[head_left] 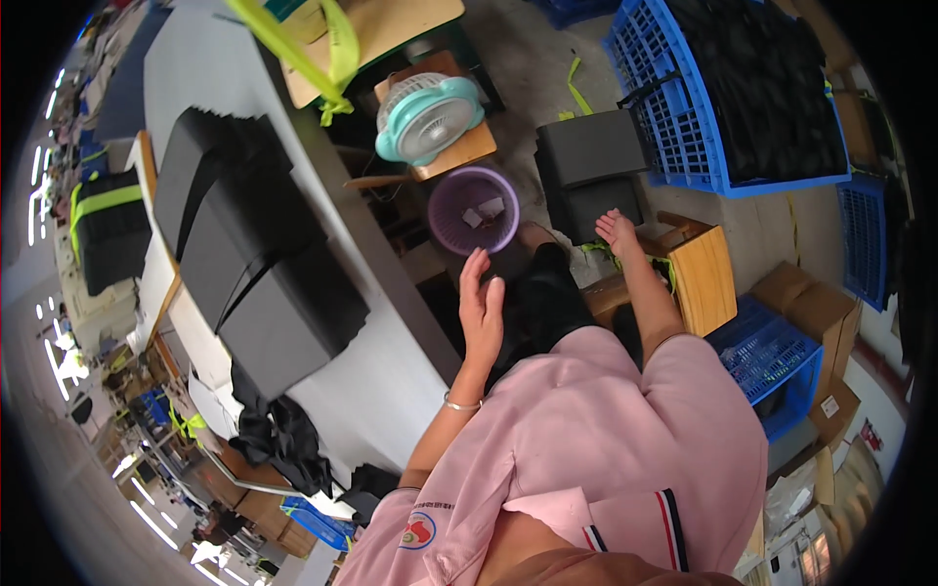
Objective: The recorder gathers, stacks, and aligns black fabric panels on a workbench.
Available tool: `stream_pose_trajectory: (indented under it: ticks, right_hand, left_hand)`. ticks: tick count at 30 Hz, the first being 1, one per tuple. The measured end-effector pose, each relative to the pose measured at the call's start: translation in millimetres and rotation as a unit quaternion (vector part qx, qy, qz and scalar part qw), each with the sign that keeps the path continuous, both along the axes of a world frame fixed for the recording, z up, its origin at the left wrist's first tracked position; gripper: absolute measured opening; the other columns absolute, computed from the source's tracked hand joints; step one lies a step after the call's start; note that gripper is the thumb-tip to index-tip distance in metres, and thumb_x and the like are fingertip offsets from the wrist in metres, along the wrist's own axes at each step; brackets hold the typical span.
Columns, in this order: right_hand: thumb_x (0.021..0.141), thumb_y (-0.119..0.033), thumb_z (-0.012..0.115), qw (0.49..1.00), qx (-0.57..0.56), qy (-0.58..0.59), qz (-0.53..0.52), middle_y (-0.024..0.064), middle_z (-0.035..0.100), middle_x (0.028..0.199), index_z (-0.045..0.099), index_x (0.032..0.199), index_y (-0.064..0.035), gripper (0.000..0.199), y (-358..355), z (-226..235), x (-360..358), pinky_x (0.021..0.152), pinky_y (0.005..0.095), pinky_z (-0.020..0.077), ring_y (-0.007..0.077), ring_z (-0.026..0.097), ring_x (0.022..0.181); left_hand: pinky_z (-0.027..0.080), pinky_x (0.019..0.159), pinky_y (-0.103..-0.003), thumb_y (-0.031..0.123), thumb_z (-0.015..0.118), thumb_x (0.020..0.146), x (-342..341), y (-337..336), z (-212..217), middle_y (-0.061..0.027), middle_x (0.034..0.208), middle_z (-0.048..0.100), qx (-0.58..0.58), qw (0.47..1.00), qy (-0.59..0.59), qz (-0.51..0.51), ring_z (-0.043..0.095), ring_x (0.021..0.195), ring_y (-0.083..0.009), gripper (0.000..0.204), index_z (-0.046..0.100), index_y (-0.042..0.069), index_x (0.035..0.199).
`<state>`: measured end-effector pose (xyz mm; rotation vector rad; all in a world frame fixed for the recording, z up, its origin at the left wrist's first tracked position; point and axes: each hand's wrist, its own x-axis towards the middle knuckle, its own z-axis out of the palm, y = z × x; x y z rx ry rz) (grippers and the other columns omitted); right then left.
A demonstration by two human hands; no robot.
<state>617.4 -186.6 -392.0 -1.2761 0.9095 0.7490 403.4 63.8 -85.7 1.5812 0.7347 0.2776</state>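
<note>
Reaching out to the side, the right hand rested its spread fingers on the lower edge of a stack of black sheets that sat on a wooden stool; whether it actually gripped a sheet was hard to tell, since the fingertips blended into the dark material. The left hand hung open in the air, palm flat and fingers loosely together, holding nothing, just below a purple bin. A teal fan stood beyond the bin. To the left, a grey table carried more stacks of black sheets. A blue crate full of black material stood just beyond the stool.
</note>
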Motion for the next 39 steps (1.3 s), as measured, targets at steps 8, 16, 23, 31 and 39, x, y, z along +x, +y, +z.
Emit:
stream_pose_trajectory:
  ticks: [8, 16, 23, 31, 39]
  right_hand:
    - [0.110, -0.048, 0.044, 0.972, 0.040, 0.025, -0.230, 0.0187, 0.055, 0.145, 0.049, 0.140, -0.0027, 0.055, 21, -113, 23, 0.106, 0.0515, 0.0503, 0.0353, 0.057, 0.130]
    - [0.106, -0.058, 0.045, 0.955, 0.035, 0.014, -0.294, 0.0057, 0.069, 0.117, 0.065, 0.114, -0.0131, 0.049, 7, -175, 46, 0.087, 0.0469, 0.0568, 0.0268, 0.067, 0.102]
    - [0.105, -0.042, 0.051, 0.917, 0.203, -0.014, -0.343, 0.0078, 0.066, 0.133, 0.060, 0.138, -0.0132, 0.045, 71, -166, 69, 0.104, 0.0463, 0.0523, 0.0300, 0.064, 0.119]
    - [0.106, -0.040, 0.050, 0.919, 0.213, -0.158, -0.291, 0.0117, 0.062, 0.141, 0.054, 0.145, -0.0076, 0.051, 47, -212, 74, 0.109, 0.0486, 0.0489, 0.0326, 0.060, 0.126]
    - [0.109, -0.044, 0.042, 0.921, 0.173, -0.203, -0.284, 0.0120, 0.053, 0.150, 0.045, 0.153, -0.0078, 0.057, 24, -196, 65, 0.117, 0.0482, 0.0392, 0.0319, 0.049, 0.138]
  left_hand:
    - [0.033, 0.120, -0.046, 0.040, 0.065, 0.100, 181, 24, -132, -0.0245, 0.157, 0.045, 0.163, 0.938, 0.016, -0.306, 0.040, 0.147, -0.0411, 0.062, 0.052, 0.002, 0.148]
    - [0.012, 0.126, -0.058, 0.061, 0.055, 0.099, 295, -16, -231, -0.0168, 0.166, 0.035, 0.221, 0.890, 0.024, -0.398, 0.021, 0.156, -0.0409, 0.074, 0.046, 0.016, 0.157]
    - [0.027, 0.115, -0.071, 0.044, 0.071, 0.092, 291, 8, -278, -0.0090, 0.161, 0.041, 0.256, 0.869, 0.120, -0.407, 0.027, 0.153, -0.0393, 0.073, 0.047, 0.016, 0.155]
    - [0.036, 0.111, -0.067, 0.024, 0.083, 0.080, 308, -10, -266, -0.0081, 0.149, 0.046, 0.343, 0.845, 0.124, -0.392, 0.034, 0.145, -0.0387, 0.079, 0.049, 0.016, 0.151]
    - [0.033, 0.114, -0.068, 0.017, 0.086, 0.074, 297, -24, -260, -0.0094, 0.151, 0.044, 0.304, 0.860, 0.089, -0.400, 0.034, 0.145, -0.0399, 0.080, 0.054, 0.020, 0.148]
